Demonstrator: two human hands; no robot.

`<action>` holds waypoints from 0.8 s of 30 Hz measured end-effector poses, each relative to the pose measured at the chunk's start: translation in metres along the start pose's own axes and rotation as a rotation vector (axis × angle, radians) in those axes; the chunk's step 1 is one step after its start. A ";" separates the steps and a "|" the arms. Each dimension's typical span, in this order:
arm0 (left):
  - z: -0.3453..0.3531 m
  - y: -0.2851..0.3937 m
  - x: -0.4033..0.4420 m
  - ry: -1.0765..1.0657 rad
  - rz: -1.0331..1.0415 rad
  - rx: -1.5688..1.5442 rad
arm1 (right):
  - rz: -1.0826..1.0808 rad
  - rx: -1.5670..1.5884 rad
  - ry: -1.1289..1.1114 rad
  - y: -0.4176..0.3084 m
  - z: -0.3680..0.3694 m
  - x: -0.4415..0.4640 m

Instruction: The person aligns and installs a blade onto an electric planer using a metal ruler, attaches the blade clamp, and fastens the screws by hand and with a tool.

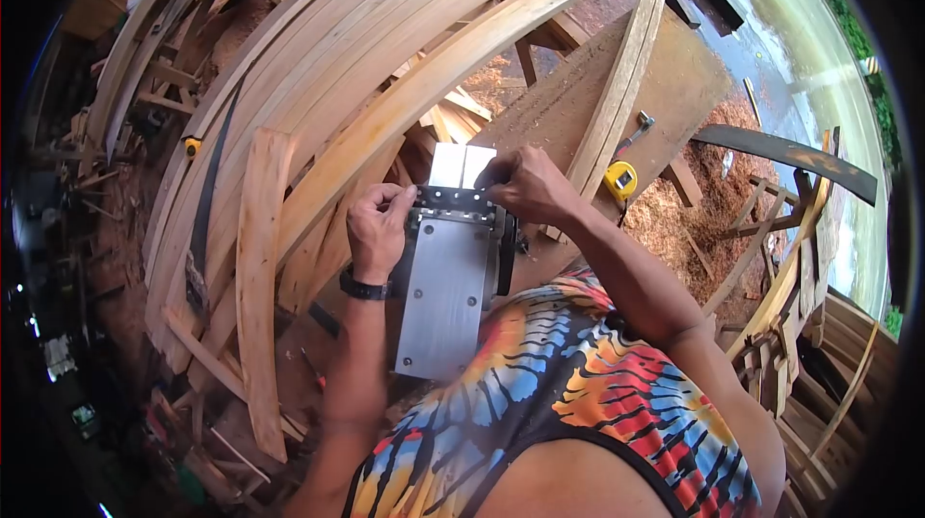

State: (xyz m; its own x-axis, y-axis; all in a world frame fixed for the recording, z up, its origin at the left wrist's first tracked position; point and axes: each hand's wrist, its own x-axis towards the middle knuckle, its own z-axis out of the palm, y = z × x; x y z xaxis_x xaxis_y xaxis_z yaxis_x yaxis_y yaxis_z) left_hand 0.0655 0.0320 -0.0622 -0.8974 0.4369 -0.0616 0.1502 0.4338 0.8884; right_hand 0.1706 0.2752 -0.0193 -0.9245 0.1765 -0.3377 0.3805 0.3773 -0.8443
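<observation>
An electric hand planer lies upside down against my body, its long metal sole plate [443,296] facing up with screws in it. The shorter bright front plate [461,166] is at the far end. Between the plates runs the dark cutter head [455,197], dotted with bright bolt heads. My left hand [376,229], with a dark band on the wrist, pinches the left end of the cutter head. At its right end the fingers of my right hand [530,185] are curled closed; their tips are partly hidden.
Long curved planks [385,46] lie stacked ahead and to the left. A wooden board [674,75] at the right bears a narrow beam [617,94], a yellow tape measure [621,181] and a hammer-like tool [636,132]. Wood shavings [665,229] cover the ground.
</observation>
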 end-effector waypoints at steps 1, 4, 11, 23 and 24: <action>0.000 0.002 0.000 -0.009 -0.008 0.000 | 0.017 0.000 -0.010 -0.001 0.000 -0.002; 0.004 0.005 0.000 -0.026 0.008 0.016 | 0.040 -0.002 -0.024 0.001 0.002 -0.009; 0.005 0.017 -0.004 -0.040 0.103 0.130 | 0.039 -0.034 0.017 0.012 0.014 -0.020; 0.013 0.011 -0.006 -0.019 0.207 0.302 | 0.001 -0.064 0.107 0.032 0.028 -0.017; 0.013 0.010 -0.006 -0.018 0.229 0.316 | 0.009 -0.058 0.100 0.031 0.027 -0.018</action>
State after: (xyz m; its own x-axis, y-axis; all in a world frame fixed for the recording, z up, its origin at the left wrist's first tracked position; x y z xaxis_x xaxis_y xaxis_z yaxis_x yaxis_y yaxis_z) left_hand 0.0773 0.0438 -0.0586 -0.8189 0.5630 0.1112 0.4685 0.5439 0.6962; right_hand 0.1980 0.2593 -0.0508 -0.9152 0.2691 -0.2999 0.3925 0.4271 -0.8146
